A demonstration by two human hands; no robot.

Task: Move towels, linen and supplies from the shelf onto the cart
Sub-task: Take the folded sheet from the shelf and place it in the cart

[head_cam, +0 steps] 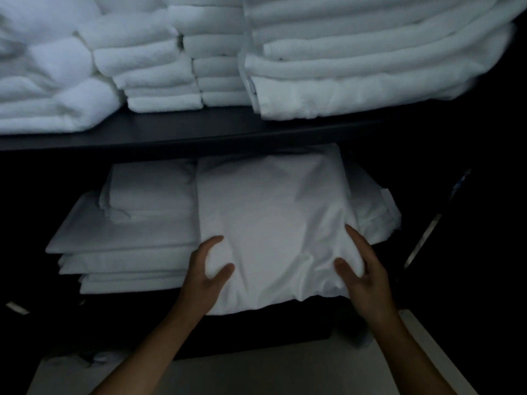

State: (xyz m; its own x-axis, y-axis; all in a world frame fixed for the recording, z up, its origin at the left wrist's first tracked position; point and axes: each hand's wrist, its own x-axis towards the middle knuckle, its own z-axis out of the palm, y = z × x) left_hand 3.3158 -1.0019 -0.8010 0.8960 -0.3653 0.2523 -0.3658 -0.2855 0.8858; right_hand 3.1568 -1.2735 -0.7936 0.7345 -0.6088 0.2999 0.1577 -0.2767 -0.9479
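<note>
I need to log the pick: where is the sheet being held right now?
The folded sheet lies centre-right on the lower shelf, under the dark shelf board, beside the sheet stack. The left hand and right hand grip its front corners.

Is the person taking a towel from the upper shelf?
No: both hands, left hand and right hand, grip the folded sheet on the lower shelf.

A pale floor (256, 374) fills the bottom of the view, smooth and bare. At the right a thin metal strip (422, 242) slants upward out of the dark, catching light (a second bluish glint (459, 182) sits above it, too dim to identify). At the far left lies a small pale bar (17, 307), tilted. A blurred, crumpled scrap (95, 360) rests near the floor's left edge.
</note>
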